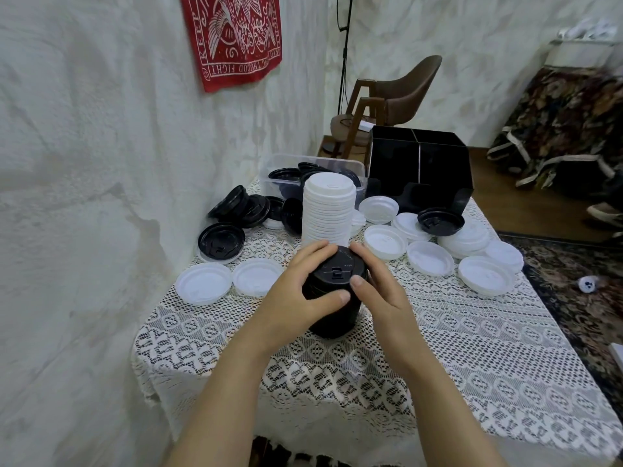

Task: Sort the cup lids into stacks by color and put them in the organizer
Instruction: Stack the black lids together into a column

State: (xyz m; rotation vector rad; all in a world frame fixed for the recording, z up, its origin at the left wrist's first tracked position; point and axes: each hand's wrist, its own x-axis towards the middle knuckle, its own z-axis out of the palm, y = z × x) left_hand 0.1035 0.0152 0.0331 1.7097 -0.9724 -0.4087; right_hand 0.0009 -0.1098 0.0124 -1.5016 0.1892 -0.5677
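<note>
Left hand (pixel 296 293) and right hand (pixel 379 281), each grip curled round the black lid stack (pixel 332 299) midway between the side edges of the surface (pixel 455 332), just before the white lid stack (pixel 328 210); a skewed lift may buckle it or topple its neighbour.

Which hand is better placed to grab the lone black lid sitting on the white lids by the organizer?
Probably the right hand: that black lid lies on its side of the black stack; the left hand would have to cross over.
</note>
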